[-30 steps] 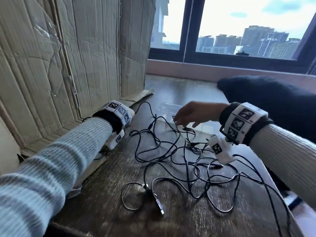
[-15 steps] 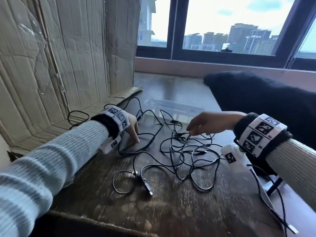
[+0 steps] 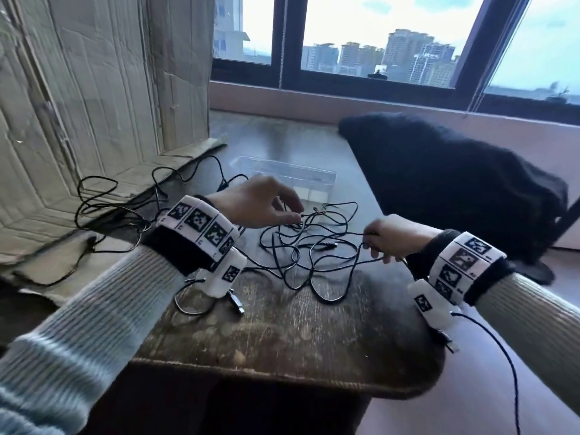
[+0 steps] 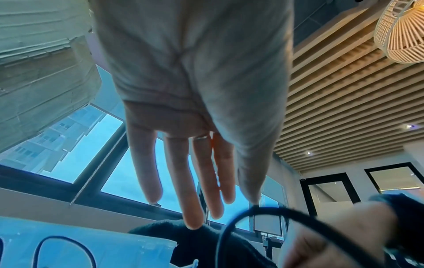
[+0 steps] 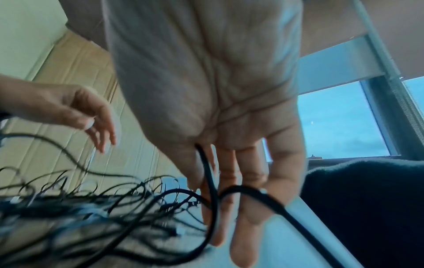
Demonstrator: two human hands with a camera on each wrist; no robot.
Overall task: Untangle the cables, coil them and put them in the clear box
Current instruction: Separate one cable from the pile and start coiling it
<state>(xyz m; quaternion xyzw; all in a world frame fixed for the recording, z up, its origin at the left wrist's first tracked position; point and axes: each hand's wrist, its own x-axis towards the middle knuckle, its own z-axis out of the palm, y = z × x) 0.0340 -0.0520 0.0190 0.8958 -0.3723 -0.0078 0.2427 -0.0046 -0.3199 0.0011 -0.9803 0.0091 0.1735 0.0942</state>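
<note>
A tangle of thin black cables (image 3: 307, 246) lies on the dark wooden table (image 3: 282, 334). Just behind it stands the clear box (image 3: 282, 166), with nothing visible inside. My left hand (image 3: 282, 211) hovers over the far side of the tangle. In the left wrist view its fingers (image 4: 195, 208) are straight and the thumb tip touches one cable loop (image 4: 275, 210). My right hand (image 3: 376, 243) is at the tangle's right edge, fingers curled on a cable. The right wrist view shows that cable (image 5: 211, 181) held between thumb and fingers.
Creased cardboard (image 3: 78, 105) stands along the left, with more cable loops (image 3: 94, 202) lying on its flap. A dark cloth bundle (image 3: 439, 183) fills the table's right rear. A USB plug (image 3: 237, 304) lies under my left wrist. The table's front edge is close.
My left hand has moved right, from the tangle's left side to over its far middle. My right hand has drawn back to the right with a cable. The tangle has bunched closer.
</note>
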